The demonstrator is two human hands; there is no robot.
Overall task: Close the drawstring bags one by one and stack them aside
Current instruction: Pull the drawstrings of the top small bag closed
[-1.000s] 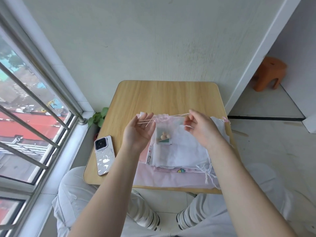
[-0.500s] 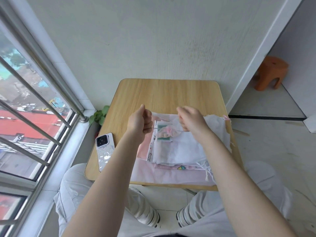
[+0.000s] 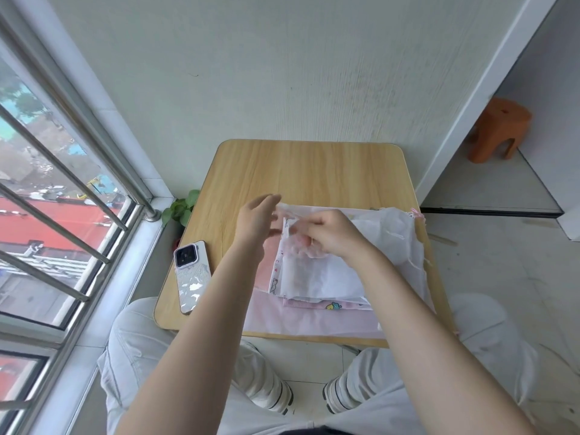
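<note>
Pinching the sheer top bag (image 3: pixel 298 243) at its gathered mouth, the right hand (image 3: pixel 329 233) works over the pile of bags (image 3: pixel 339 277) on the bench (image 3: pixel 314 171); the left hand (image 3: pixel 255 216) hovers at nine o'clock, fingers loose, holding nothing. Most bags look unclosed, and I see no finished stack.

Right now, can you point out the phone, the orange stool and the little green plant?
phone (image 3: pixel 192 275): head view, middle of its patterned back.
orange stool (image 3: pixel 499 127): head view, front of its seat, far right.
green plant (image 3: pixel 180 210): head view, leaves between window corner and table.
</note>
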